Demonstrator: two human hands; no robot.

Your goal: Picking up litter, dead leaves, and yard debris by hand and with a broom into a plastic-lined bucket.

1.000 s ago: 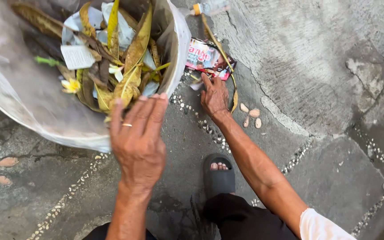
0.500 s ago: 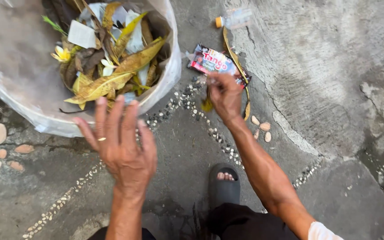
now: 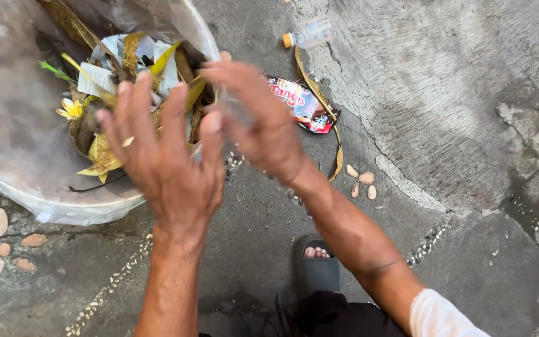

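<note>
- Hands have closed in together over the rim of the plastic bag (image 3: 7, 181) of leaves.
- Right hand (image 3: 254, 118) has left the red wrapper (image 3: 304, 106) on the pavement; blurred, grip unclear.
- Left hand (image 3: 163, 159) spread, empty.

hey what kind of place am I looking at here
Probably an outdoor street or yard being cleaned: rough concrete ground set with pebbles, a clear plastic bag of dry leaves, and a littered plastic bottle.

White short sleeve (image 3: 435, 315), ring (image 3: 128, 141), dark sandal (image 3: 315, 269).
</note>
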